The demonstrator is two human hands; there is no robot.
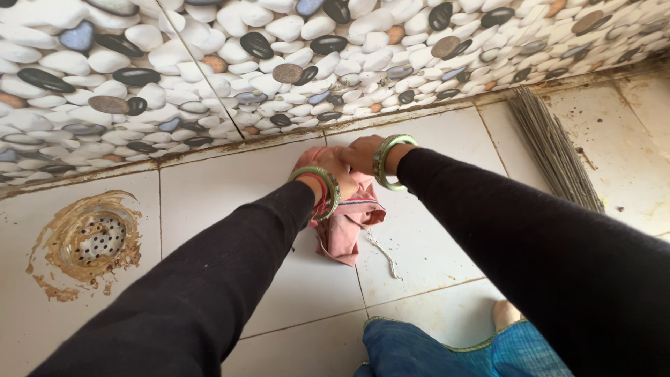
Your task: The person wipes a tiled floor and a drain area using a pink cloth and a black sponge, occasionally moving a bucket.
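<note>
A pink cloth lies bunched on the white tiled floor close to the pebble-patterned wall. My left hand and my right hand press together on its upper end, fingers closed into the fabric. Both arms are in black sleeves, with green bangles on each wrist. A thin white string trails from the cloth across the tile.
A rusty round floor drain sits at the left. A stiff broom lies along the floor at the right, near the wall. Blue fabric and a bare foot show at the bottom edge.
</note>
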